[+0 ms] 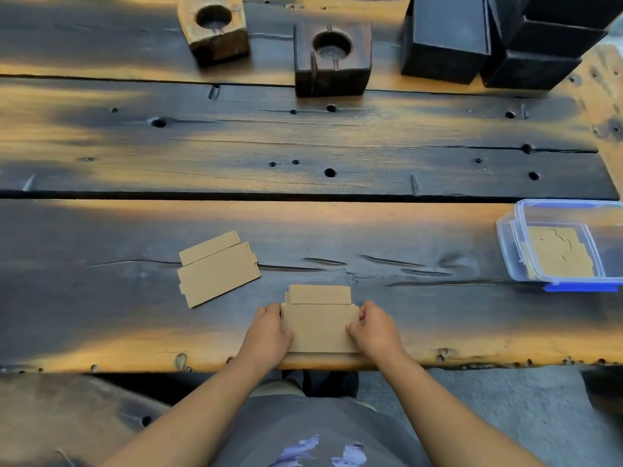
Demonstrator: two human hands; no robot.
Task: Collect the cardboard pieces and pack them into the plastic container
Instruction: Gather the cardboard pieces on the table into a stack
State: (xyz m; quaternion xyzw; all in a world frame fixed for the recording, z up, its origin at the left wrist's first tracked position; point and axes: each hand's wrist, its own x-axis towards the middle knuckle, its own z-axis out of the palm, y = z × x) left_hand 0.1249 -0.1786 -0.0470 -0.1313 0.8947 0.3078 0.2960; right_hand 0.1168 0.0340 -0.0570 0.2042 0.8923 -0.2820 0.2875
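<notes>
A broad bench (303, 136) of dark, scorched planks with amber patches is seen from above, its near edge running just in front of the person. At the far right corner, stacked black boxes (499, 38) are set close together. Two wooden blocks with round hollows stand at the far side: a dark block (332, 59) near the middle and a paler block (214, 26) to its left. At the right edge of the bench, a clear plastic container (512, 251) with blue clips is placed, open, and flat cardboard (558, 252) is seen lying inside it. A loose cardboard stack (217, 269) is laid at an angle left of centre, well apart from the container. Close to the near edge, a second cardboard stack (318, 320) is held flat on the bench between both hands. Its left side is gripped by the left hand (268, 333), fingers curled over the edge, and its right side is gripped by the right hand (374, 330) in the same manner. A grey printed shirt is visible below the forearms.
</notes>
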